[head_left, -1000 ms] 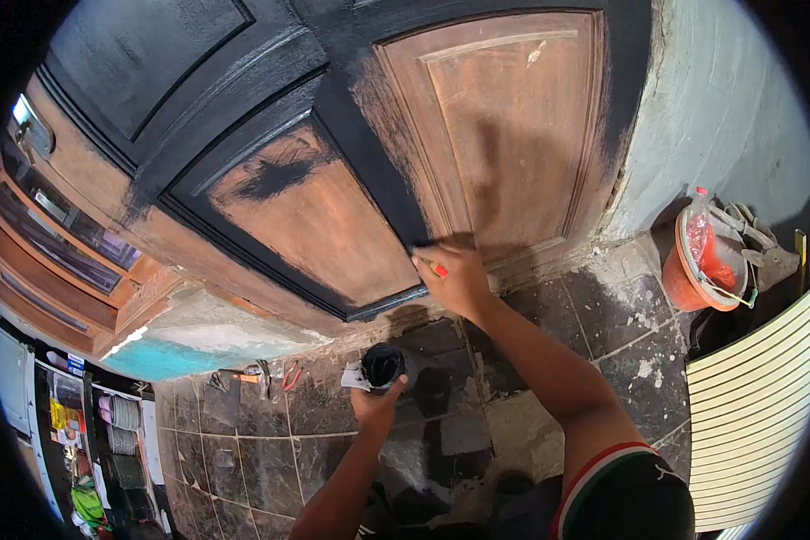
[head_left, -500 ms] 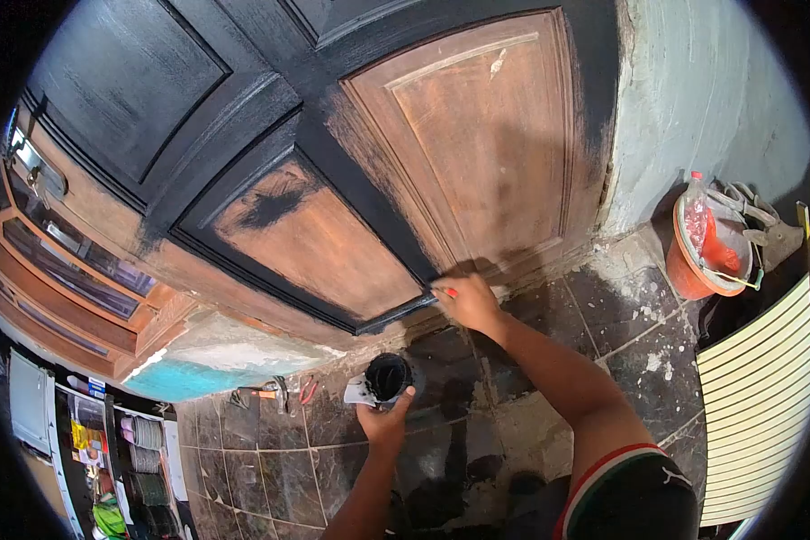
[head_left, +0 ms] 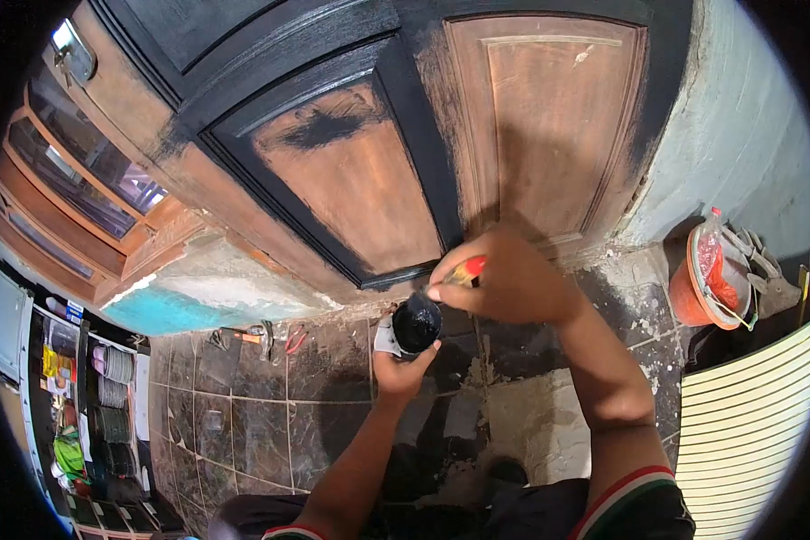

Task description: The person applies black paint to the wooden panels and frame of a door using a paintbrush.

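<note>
My left hand (head_left: 403,371) is wrapped around a small can of black paint (head_left: 418,326), with a white scrap or rag (head_left: 384,337) against its left side. Over the can's mouth, my right hand (head_left: 504,277) grips a paintbrush (head_left: 466,272) with a red-and-yellow handle. The brush's head points down at the paint. Just behind both hands stands a wooden door (head_left: 360,193), partly coated black. Its frame strips are dark, while two lower panels show bare brown wood, the left one with a black smear near its top.
An orange bucket (head_left: 693,288) holding a plastic bottle and tools stands at the right wall. Cream slatted sheeting (head_left: 747,414) lies below it. A hammer (head_left: 259,335) and red-handled pliers (head_left: 295,342) lie on the dark tiles. At left is a stocked shelf (head_left: 85,396).
My right hand has drawn the brush back from the door's lower rail to the paint can. My left hand and the can are closer to the door, and the view has shifted.
</note>
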The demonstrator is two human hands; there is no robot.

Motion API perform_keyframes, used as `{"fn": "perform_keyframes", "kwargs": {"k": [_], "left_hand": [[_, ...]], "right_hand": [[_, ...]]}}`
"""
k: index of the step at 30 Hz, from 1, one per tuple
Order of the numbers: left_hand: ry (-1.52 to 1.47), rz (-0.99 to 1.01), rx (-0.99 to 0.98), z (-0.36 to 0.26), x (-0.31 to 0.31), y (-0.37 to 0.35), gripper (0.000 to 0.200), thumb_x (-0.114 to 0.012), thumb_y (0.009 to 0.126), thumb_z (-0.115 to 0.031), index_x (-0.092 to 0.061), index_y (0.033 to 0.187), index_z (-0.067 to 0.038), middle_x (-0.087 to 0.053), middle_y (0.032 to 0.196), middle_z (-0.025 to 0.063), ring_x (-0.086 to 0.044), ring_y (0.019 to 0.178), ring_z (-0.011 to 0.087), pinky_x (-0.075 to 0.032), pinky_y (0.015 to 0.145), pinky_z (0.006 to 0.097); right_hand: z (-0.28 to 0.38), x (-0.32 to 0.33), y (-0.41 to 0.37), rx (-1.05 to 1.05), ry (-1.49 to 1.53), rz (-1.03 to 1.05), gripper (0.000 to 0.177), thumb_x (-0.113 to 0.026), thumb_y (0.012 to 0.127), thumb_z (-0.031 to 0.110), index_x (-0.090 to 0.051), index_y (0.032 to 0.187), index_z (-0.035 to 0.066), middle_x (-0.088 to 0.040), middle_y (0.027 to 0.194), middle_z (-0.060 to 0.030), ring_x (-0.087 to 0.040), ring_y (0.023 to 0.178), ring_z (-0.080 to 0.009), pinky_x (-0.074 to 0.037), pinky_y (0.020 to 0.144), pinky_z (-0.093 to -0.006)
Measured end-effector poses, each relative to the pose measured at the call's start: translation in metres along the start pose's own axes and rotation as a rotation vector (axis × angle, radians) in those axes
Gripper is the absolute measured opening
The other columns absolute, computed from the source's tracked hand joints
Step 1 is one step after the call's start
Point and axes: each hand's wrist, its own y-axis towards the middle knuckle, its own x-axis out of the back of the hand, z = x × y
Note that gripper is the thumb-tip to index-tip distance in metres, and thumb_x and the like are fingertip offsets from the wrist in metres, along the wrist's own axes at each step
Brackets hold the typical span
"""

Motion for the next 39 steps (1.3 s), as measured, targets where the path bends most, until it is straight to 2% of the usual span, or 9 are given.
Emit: {"fn": "perform_keyframes", "kwargs": {"k": [8,12,17,21,28,29,32,38,39], "left_hand": [[-0.039,0.008,-0.005,-0.004,-0.011,0.003,0.07,-0.085,0.086,0.006,-0.052,0.148,0.001,-0.064,0.14,0.0108,-0.063,0.129,0.0213,-0.052,0.112,0.0389],[0.026,-0.016,-0.002,-0.014,-0.014,0.006,0.075,-0.086,0.088,0.004,-0.047,0.152,0.002,-0.064,0.14,0.0113,-0.063,0.13,0.0203,-0.051,0.113,0.0379],[0.01,-0.109,0.005,-0.008,-0.011,0.023,0.076,-0.089,0.088,0.004,-0.047,0.151,0.002,-0.063,0.14,0.0104,-0.063,0.129,0.02,-0.051,0.112,0.0365],[0.073,-0.135,0.018,-0.003,0.012,0.037,0.074,-0.088,0.088,0.006,-0.047,0.15,0.003,-0.062,0.141,0.0103,-0.063,0.128,0.0204,-0.053,0.11,0.0361],[0.07,-0.206,0.042,0.008,0.029,0.009,0.071,-0.088,0.086,0.009,-0.05,0.146,0.003,-0.062,0.142,0.0129,-0.065,0.129,0.0227,-0.055,0.111,0.0385],[0.067,-0.192,0.049,0.016,0.031,0.005,0.071,-0.088,0.086,0.009,-0.05,0.146,0.003,-0.062,0.141,0.013,-0.065,0.129,0.023,-0.055,0.111,0.0386],[0.078,-0.187,0.081,0.023,0.033,-0.005,0.072,-0.088,0.086,0.008,-0.048,0.146,0.002,-0.061,0.141,0.0131,-0.065,0.128,0.0234,-0.056,0.11,0.039],[0.063,-0.14,0.086,0.017,0.028,-0.014,0.069,-0.086,0.09,0.004,-0.047,0.147,0.002,-0.061,0.14,0.0135,-0.065,0.127,0.0239,-0.057,0.108,0.0396],[0.059,-0.138,0.089,0.014,0.026,-0.014,0.069,-0.086,0.09,0.003,-0.046,0.147,0.002,-0.061,0.14,0.0136,-0.066,0.127,0.024,-0.057,0.108,0.0397]], "right_hand": [[-0.061,-0.1,-0.011,0.022,-0.258,0.207,0.023,-0.078,0.091,0.03,-0.078,0.084,0.008,-0.071,0.08,-0.018,-0.068,0.084,-0.0416,-0.053,0.081,-0.0529],[-0.041,-0.084,-0.005,-0.044,-0.267,0.265,0.025,-0.076,0.093,0.03,-0.077,0.082,0.008,-0.072,0.08,-0.0174,-0.068,0.082,-0.0423,-0.054,0.08,-0.0517],[-0.04,-0.053,0.003,0.146,-0.127,-0.008,0.024,-0.078,0.093,0.028,-0.082,0.09,0.004,-0.078,0.084,-0.0167,-0.076,0.076,-0.0368,-0.06,0.074,-0.0442],[-0.009,-0.016,0.01,-0.116,0.045,-0.233,0.022,-0.081,0.097,0.022,-0.082,0.099,0.0,-0.081,0.092,-0.0177,-0.08,0.08,-0.029,-0.061,0.074,-0.0382],[-0.05,-0.017,0.048,0.237,0.103,-0.801,0.016,-0.082,0.095,0.008,-0.08,0.11,0.003,-0.082,0.096,-0.016,-0.08,0.085,-0.0255,-0.06,0.073,-0.034],[-0.071,-0.027,0.056,0.382,-0.099,-0.876,0.018,-0.083,0.095,0.009,-0.079,0.112,0.003,-0.082,0.099,-0.0149,-0.08,0.084,-0.0272,-0.061,0.073,-0.0361],[-0.116,-0.062,0.034,0.288,-0.298,-0.795,0.017,-0.082,0.095,0.014,-0.08,0.11,0.006,-0.081,0.096,-0.0148,-0.079,0.081,-0.0308,-0.062,0.073,-0.0401],[-0.151,-0.082,-0.018,-0.285,-0.445,-0.154,0.016,-0.081,0.096,0.023,-0.082,0.106,0.009,-0.08,0.09,-0.0165,-0.078,0.082,-0.0339,-0.061,0.076,-0.0434],[-0.147,-0.078,-0.011,-0.167,-0.402,-0.242,0.016,-0.081,0.097,0.022,-0.082,0.106,0.009,-0.08,0.091,-0.0166,-0.078,0.082,-0.0338,-0.061,0.076,-0.0429]]}}
